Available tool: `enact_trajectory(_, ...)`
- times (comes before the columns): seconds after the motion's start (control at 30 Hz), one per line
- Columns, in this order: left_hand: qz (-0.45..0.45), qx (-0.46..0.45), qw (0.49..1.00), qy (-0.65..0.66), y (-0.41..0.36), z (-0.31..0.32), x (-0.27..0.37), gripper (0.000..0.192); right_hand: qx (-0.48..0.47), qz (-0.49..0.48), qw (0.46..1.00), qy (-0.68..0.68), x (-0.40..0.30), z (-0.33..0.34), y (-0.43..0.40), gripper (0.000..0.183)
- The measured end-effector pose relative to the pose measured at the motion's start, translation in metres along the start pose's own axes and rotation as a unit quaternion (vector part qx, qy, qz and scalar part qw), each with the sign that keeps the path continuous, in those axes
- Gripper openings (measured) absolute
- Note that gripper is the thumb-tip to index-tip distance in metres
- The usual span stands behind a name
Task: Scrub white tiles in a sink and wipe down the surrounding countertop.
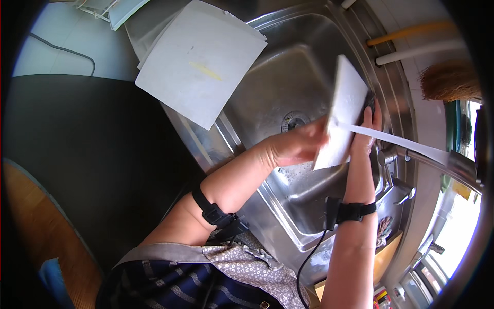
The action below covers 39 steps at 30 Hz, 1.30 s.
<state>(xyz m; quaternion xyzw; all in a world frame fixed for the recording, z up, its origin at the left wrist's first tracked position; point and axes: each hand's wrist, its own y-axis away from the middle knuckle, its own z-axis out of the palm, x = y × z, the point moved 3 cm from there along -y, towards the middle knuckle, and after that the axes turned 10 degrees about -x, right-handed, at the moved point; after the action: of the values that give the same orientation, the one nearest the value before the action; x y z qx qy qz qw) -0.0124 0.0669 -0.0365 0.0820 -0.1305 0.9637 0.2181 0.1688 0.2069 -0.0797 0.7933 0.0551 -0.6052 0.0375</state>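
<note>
Above the sink [266, 89], a thin white panel [345, 100] stands tilted on edge. My left hand [303, 143] grips its left edge, blurred, with the fingertips partly hidden behind the panel. On the panel's far right side, my right hand [368, 129] presses a dark scouring pad [370, 101] against it; most of the pad is covered by fingers and panel. A stream of water [393, 140] runs from the faucet [465, 166] onto the panel's face.
Stacked white panels [231, 50], the top one bearing a yellow streak, overhang the sink's left rim. A drain [295, 120] lies below my left hand. Wall pipes [413, 33] and a brown bristle brush [449, 81] are at right. A black counter [96, 146] extends left.
</note>
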Motion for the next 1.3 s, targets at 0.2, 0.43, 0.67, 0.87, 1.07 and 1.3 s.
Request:
enact_trajectory(0.2,-0.080,0.208,0.970,-0.098,0.012,-0.032,-0.014,0.049,-0.162,-0.118,0.960,0.193,-0.059,0.033,0.010,0.038)
enact_trajectory(0.43,0.003,0.237,0.969,-0.073,0.005,-0.016,-0.012,0.046,-0.287,-0.238,0.908,0.191,-0.114,0.094,0.047,0.032)
enact_trajectory(0.67,-0.118,0.245,0.953,-0.136,0.008,-0.025,-0.024,0.046,-0.095,-0.063,0.968,0.223,-0.086,0.069,-0.004,0.034)
enact_trajectory(0.87,0.059,0.262,0.959,-0.093,0.012,-0.014,-0.005,0.035,-0.285,-0.266,0.894,0.222,-0.107,0.082,0.050,0.035)
enact_trajectory(1.07,0.002,0.283,0.947,-0.152,0.021,-0.032,-0.005,0.027,-0.107,-0.175,0.936,0.287,-0.081,0.059,0.048,0.034)
enact_trajectory(1.3,0.066,0.296,0.946,-0.115,0.011,-0.032,-0.001,0.039,-0.070,-0.138,0.954,0.257,-0.061,0.032,0.063,0.034)
